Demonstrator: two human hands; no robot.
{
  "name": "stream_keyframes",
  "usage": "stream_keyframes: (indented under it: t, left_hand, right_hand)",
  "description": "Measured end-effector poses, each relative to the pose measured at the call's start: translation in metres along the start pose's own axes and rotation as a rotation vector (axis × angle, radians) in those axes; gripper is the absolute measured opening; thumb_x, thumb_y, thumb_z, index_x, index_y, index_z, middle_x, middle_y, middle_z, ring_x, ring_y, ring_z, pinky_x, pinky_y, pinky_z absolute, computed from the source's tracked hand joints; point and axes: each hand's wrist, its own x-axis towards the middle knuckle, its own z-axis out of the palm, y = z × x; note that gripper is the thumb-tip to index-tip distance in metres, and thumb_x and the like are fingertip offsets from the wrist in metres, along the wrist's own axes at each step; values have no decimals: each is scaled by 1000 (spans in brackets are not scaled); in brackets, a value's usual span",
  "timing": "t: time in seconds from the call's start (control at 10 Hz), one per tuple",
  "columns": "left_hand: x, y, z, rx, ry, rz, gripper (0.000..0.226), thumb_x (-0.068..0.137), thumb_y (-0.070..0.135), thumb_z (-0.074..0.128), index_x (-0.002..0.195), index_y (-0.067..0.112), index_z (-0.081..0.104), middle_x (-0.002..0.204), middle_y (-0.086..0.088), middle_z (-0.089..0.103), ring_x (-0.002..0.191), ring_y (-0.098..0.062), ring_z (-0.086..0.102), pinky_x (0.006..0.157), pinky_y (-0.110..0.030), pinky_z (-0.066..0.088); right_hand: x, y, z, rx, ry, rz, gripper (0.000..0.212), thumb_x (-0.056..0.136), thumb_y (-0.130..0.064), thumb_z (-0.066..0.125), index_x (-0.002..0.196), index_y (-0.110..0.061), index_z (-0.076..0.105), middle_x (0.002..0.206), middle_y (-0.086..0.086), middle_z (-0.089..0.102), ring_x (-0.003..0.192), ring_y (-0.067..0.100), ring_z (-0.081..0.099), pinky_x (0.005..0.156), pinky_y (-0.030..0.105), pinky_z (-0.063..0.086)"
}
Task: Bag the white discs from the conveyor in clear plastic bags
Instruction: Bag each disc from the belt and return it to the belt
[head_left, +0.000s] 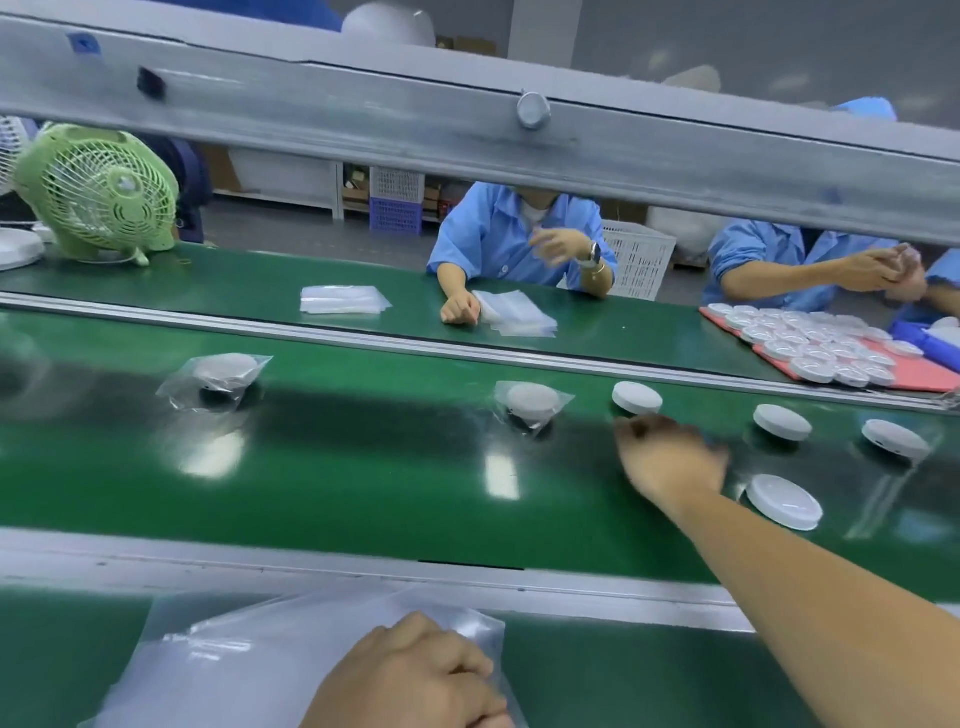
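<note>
Blurring masks whether the right hand (670, 457) touches the white disc (637, 397).

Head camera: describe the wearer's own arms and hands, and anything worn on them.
Both are bare. The right hand wears no glove, and the right forearm shows no sleeve, watch or band up to the frame edge. The left hand is also ungloved, with no ring visible; its arm is out of frame.
</note>
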Motion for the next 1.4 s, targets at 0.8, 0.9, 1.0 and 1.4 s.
stream_keyframes:
  t: [0.8, 0.9, 1.0, 1.4]
  left_hand:
    - [24, 32, 47, 85, 1187, -219, 17, 92, 48, 62, 92, 41, 77, 101, 42, 64, 103, 14, 59, 90, -10, 44]
    - [25, 40, 49, -105, 1216, -172, 10, 91, 39, 69, 88, 42, 78, 98, 36, 69, 101, 9, 64, 87, -13, 48]
    - [29, 47, 51, -259, 1202, -132, 18, 88, 26, 76, 85, 44, 79, 93, 30, 73, 97, 8, 67, 86, -6, 45]
    - [22, 53, 55, 145, 823, -126, 55, 74, 94, 45, 123, 70, 52, 120, 52, 52, 121, 24, 42, 105, -10, 33]
  right_hand:
    - [-221, 41, -59, 592, 189, -1059, 44, 83, -3, 74, 112, -37, 73, 125, -22, 65, 114, 9, 63, 93, 32, 49]
    - [-226, 43, -50, 563, 284, -1203, 32, 96, -3, 64, 108, -30, 75, 126, -21, 67, 110, 12, 60, 90, 30, 52]
    - [-226, 43, -46, 719, 295, -1186, 32, 89, 8, 70, 106, -18, 78, 124, -11, 71, 109, 16, 64, 90, 28, 55]
    - [-226, 52, -50, 1442, 55, -468, 44, 68, 1, 73, 99, -30, 72, 98, -1, 74, 89, 18, 69, 75, 26, 56]
